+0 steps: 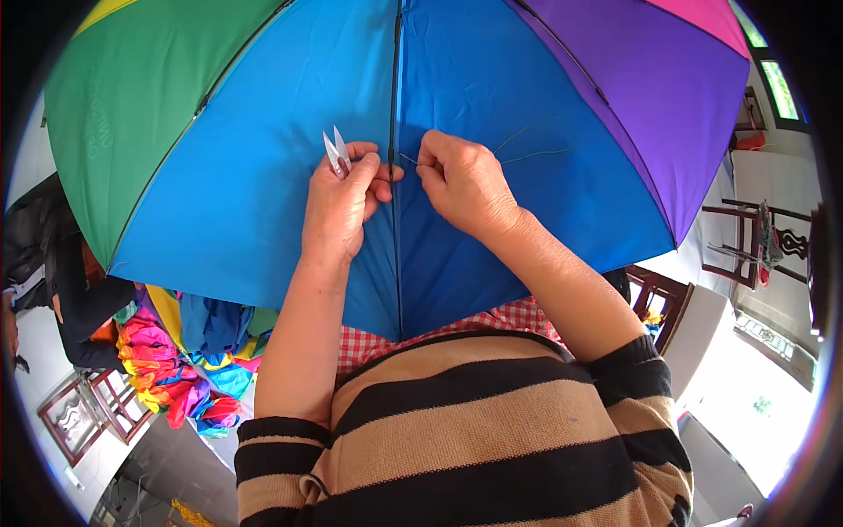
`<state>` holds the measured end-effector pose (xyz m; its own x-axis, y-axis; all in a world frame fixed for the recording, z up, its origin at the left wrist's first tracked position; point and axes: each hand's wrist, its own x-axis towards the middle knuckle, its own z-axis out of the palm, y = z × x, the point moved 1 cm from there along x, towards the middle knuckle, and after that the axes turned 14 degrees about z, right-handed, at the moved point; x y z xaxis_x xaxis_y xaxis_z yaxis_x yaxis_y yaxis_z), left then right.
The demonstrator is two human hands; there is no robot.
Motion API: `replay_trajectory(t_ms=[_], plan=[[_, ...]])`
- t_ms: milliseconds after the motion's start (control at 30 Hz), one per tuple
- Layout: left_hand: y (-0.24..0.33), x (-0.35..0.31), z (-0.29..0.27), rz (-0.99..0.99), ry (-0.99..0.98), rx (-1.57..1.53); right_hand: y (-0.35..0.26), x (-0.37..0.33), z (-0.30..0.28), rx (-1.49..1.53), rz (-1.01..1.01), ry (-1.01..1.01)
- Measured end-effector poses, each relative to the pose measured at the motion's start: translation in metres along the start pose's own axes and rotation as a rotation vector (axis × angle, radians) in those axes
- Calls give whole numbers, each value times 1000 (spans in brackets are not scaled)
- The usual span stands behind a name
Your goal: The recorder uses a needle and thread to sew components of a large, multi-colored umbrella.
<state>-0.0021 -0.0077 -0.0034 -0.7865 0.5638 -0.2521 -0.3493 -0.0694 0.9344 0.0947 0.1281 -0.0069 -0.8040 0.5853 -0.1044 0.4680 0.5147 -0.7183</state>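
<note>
Observed: open rainbow-panelled umbrella (263, 202), ribbed inner face showing, spread over the lap and in front of the torso. Two blue panels at centre; green, with a yellow corner, to the left; purple, then pink, to the right. Behind the near edge, black-and-tan striped sweater (474, 413). At far left, person in dark clothing (83, 312), partly hidden by the canopy. Lower left, heap of multicoloured fabric (176, 360). Far right, dark wooden chair (794, 244). Below the near edge, strip of red-and-white checked cloth (360, 349).

Along the seam between the blue panels, dark central rib (394, 88). Right hand (470, 184) just right of the rib, fingers pinched on pale thread (537, 153). Left hand (338, 206) at the rib, in contact with it by the fingertips; fingers also grasping thread snips (341, 149), blades upward in a narrow V.

Thread trailing rightward over the darker blue panel in two strands. Between right fingertips and rib, short pale line; cannot tell whether needle or thread.
</note>
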Motion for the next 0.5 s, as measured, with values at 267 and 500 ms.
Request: replay_trajectory(t_ms=[267,500], plan=[[-3,0,3,18,17,57,1,3,6,-8,-86,43],[-4,6,5,-9,13,149,-4,19,4,80,-181,-46]])
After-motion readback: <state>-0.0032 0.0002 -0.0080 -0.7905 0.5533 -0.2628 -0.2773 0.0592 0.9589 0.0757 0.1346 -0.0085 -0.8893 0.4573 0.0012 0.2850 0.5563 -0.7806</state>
